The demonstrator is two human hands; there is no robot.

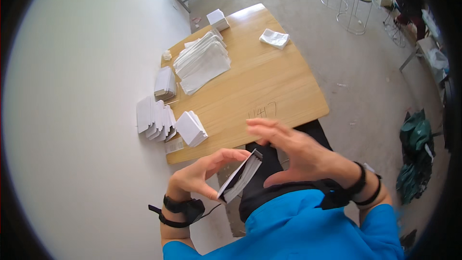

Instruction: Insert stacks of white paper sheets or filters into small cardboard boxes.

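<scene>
1. Your left hand [199, 173] pinches a slim stack of white cards [240, 177] between thumb and curled fingers. The stack is held in the air, tilted on edge, just in front of your body and nearer to you than the table's near edge.

2. Your right hand [288, 151] is open, fingers spread and slightly blurred, just right of the stack. It holds nothing; whether a fingertip touches the cards' top edge cannot be told.

3. The wooden table [269, 82] lies beyond your hands. Along its left side sit a small white pile [191, 128] at the near left corner, fanned white piles [155, 118] that overhang the left edge, another short stack [165, 83] further along, and a broad spread of white paper bags [202, 60] toward the far end. A small white box [217, 19] and a crumpled white packet [275, 38] sit at the far end.

4. Likely risk: the pinch is at the lower end of the stack only, so the upper cards may splay or slide out, and they would drop to the floor, not the table.

5. A quick sweep of the open right hand could knock the loose top edge and scatter the cards.

6. The fanned piles jutting over the left edge look easy to tip off if your left forearm or wrist strap [185, 210] brushes them.
</scene>
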